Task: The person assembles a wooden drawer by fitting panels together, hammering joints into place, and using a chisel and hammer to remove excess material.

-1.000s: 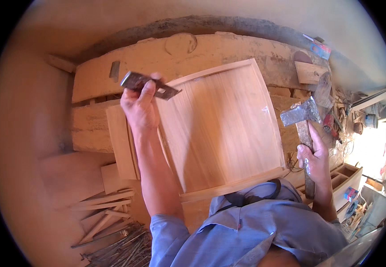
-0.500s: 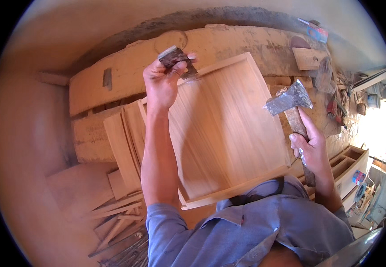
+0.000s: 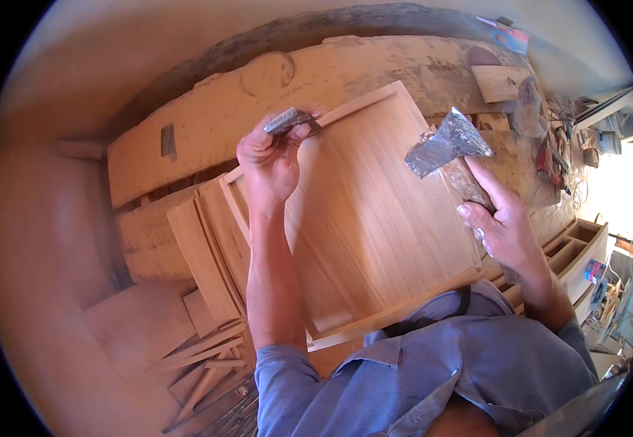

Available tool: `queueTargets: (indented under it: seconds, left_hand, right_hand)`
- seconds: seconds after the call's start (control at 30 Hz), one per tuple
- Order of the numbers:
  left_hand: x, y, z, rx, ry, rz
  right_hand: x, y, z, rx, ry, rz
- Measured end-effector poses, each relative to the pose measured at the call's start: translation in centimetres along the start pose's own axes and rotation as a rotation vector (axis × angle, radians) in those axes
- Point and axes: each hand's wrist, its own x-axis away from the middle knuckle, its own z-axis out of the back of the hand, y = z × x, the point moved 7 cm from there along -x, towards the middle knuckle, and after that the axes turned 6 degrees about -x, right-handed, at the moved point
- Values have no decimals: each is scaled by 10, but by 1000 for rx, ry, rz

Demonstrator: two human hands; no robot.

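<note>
A framed light-wood panel (image 3: 382,211) lies before me, tilted, with raised strips along its edges. At its far left edge, my left hand (image 3: 269,164) is closed around a small dark block with a grey face (image 3: 289,120); its exact kind is hard to tell. The block is close to the far strip, but whether it touches is hidden by my fingers. My right hand (image 3: 502,226) grips the wooden handle of a hatchet (image 3: 447,142). Its worn metal head is raised above the panel's right edge, blunt end toward the left.
Under the panel is a worn wooden bench (image 3: 207,120). Narrow boards (image 3: 211,247) lie left of the panel, with wood offcuts (image 3: 207,349) below. A drawer-like wooden box (image 3: 575,244) stands at the right, near tools and cables. A red-handled tool (image 3: 547,164) lies at the bench's right end.
My left hand has lowered and turned the block toward the panel's far edge. The hatchet has swung left and slightly up with my right hand.
</note>
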Motion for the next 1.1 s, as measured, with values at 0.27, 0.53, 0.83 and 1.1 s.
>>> queueTargets:
  seconds: [0.27,0.53,0.83,1.1]
  left_hand:
    - [2,-9,1,26,33,-49]
    - [0,-6,2,-91,57,-49]
    - [-6,5,5,-186,75,-8]
    - [-9,-8,13,-245,49,46]
  right_hand:
    - [-28,-57,-18,298,-77,265]
    - [-72,-123,-52,381,23,687]
    - [-76,-150,-45,184,23,697]
    - [-103,-134,-69,595,-167,442]
